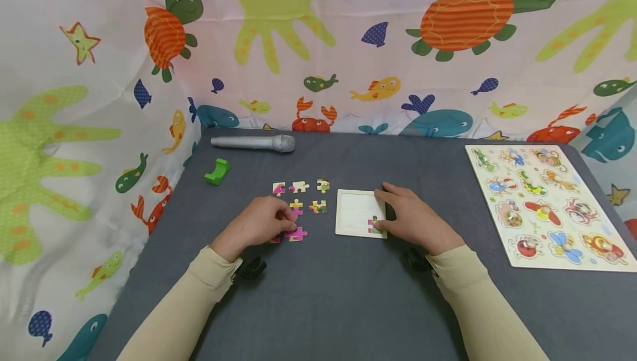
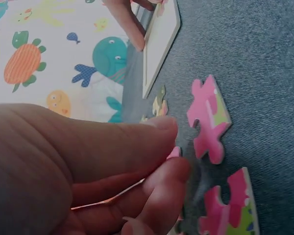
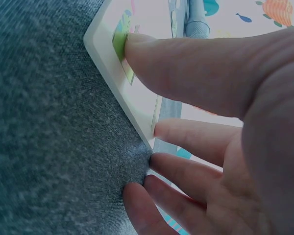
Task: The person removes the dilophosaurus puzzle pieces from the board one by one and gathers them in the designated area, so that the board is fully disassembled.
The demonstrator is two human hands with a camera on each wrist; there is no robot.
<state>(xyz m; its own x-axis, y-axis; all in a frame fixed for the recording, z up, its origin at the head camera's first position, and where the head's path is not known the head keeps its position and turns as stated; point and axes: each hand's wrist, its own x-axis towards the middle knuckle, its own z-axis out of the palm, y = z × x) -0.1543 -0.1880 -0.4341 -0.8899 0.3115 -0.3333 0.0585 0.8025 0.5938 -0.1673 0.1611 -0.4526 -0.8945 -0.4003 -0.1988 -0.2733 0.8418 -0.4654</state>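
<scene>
My left hand (image 1: pixel 266 220) is low over the loose jigsaw pieces, thumb and fingertips bent toward each other with a small gap. In the left wrist view a pink piece (image 2: pixel 208 120) lies just past the fingertips, with a pink-and-green piece (image 2: pixel 230 208) nearby. My right hand (image 1: pixel 413 217) rests at the right side of a pale square puzzle tray (image 1: pixel 355 212). Its thumb presses a pink-and-green piece (image 1: pixel 373 225) in the tray's lower right corner. The index fingertip is right at the tray's rim, the other fingers spread beyond it.
Several more pieces, including a yellow one (image 1: pixel 318 207), lie in rows left of the tray. A grey microphone (image 1: pixel 254 142) and a green curved block (image 1: pixel 217 172) are at the back left. An insect picture board (image 1: pixel 542 200) lies at the right. A patterned cloth (image 1: pixel 348 62) hangs behind.
</scene>
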